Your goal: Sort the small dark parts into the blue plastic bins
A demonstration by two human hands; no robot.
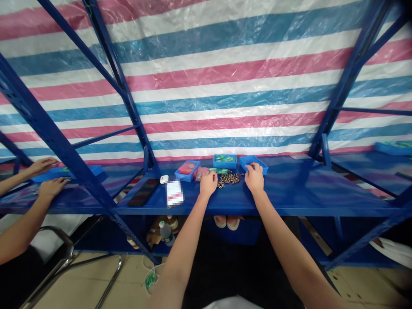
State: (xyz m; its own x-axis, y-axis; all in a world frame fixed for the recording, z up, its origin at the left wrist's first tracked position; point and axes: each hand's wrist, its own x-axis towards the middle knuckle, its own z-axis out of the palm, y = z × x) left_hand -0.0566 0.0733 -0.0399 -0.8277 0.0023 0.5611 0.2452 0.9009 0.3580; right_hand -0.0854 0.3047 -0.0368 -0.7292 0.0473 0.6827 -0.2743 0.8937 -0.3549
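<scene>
My left hand (209,183) rests on the blue shelf at the left side of a pile of small brass-coloured metal pieces (229,180). Its fingers are curled together, and what they hold, if anything, is hidden. At the right of the pile, my right hand (255,177) reaches over the near edge of a blue tray (264,166), its fingers loosely bent and apart. Behind the pile lie green-and-clear small bags (220,171), and a pinkish plastic bag (201,173) is beside my left hand. Another blue tray (225,164) contains green packets.
A tray with red packets (187,168), a white case (164,179), a blurred white packet (174,193) and a dark phone (143,192) are on the left. Blue posts (119,81) frame the shelf (299,189). Another person's hands (53,187) work at far left. Bottles (166,233) stand below.
</scene>
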